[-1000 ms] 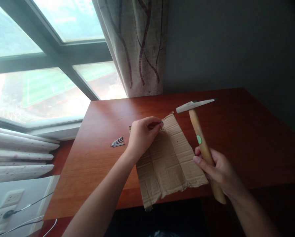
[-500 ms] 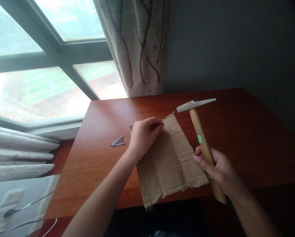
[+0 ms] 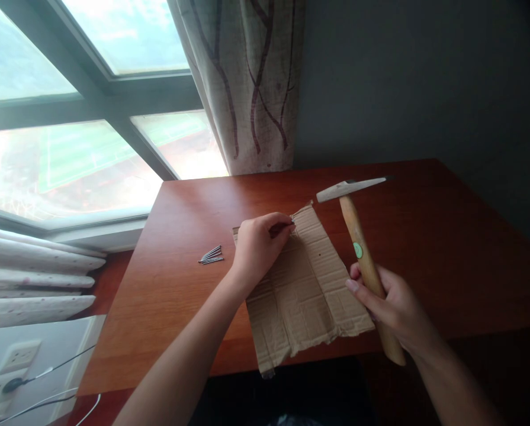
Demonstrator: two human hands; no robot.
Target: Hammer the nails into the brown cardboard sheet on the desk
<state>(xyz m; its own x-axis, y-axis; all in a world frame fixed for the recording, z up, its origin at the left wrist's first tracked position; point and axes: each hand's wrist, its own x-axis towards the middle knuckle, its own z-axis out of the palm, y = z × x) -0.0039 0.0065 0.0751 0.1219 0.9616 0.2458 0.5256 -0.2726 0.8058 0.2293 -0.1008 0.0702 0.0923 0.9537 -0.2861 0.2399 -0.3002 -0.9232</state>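
My left hand [image 3: 262, 239] is closed in a pinch over the far part of a piece of brown cardboard [image 3: 302, 296]. Between its thumb and forefinger a tiny bit of a nail [image 3: 292, 219] shows; the fingers hide the rest. Wrapped round the wooden handle of a hammer [image 3: 363, 248], my right hand [image 3: 391, 302] is at the cardboard's right edge. The hammer's metal head is raised, beyond the cardboard's far right corner. Several loose nails [image 3: 211, 255] lie in a small bunch left of my left hand.
The cardboard lies on a reddish-brown wooden table [image 3: 167, 307] and overhangs its near edge. A window [image 3: 105, 154] and a patterned curtain [image 3: 256, 89] stand behind and left. At lower left, a wall socket [image 3: 13, 376] has a plug and cables beside the table.
My left hand has lowered very slightly, its fingers still pinched at the same spot. The hammer stays raised in my right hand, almost unmoved.
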